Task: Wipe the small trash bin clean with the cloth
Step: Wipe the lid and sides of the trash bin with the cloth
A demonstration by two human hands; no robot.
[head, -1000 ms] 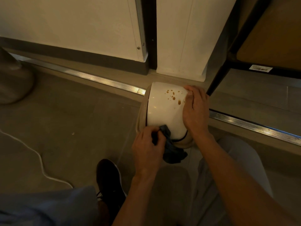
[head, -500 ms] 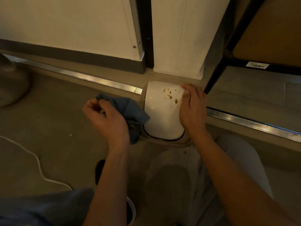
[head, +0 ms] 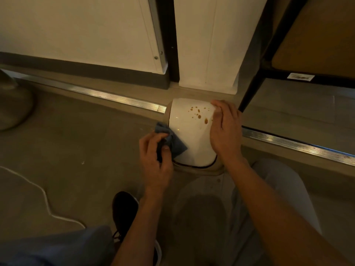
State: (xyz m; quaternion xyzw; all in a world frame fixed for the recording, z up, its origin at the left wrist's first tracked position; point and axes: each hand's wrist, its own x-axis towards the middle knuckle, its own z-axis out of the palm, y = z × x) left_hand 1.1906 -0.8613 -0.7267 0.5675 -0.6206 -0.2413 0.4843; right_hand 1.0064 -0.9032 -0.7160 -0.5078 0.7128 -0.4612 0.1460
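Observation:
The small white trash bin (head: 189,131) stands on the floor, tilted toward me, with several brown spots near its far right part. My right hand (head: 225,129) lies flat on the bin's right side and holds it. A bunched blue cloth (head: 175,143) sits in my left hand (head: 155,156), which presses it against the bin's left side. Part of the cloth is hidden under my fingers.
A metal floor track (head: 115,96) runs behind the bin along white panels. A black shelf frame (head: 255,83) stands at the right. A white cable (head: 44,194) lies on the floor at left, near a grey rounded base (head: 13,108). My dark shoe (head: 124,208) is below.
My left hand carried the cloth from the bin's near edge out to the left, then brought it back against the bin's left side. My right hand stayed on the bin.

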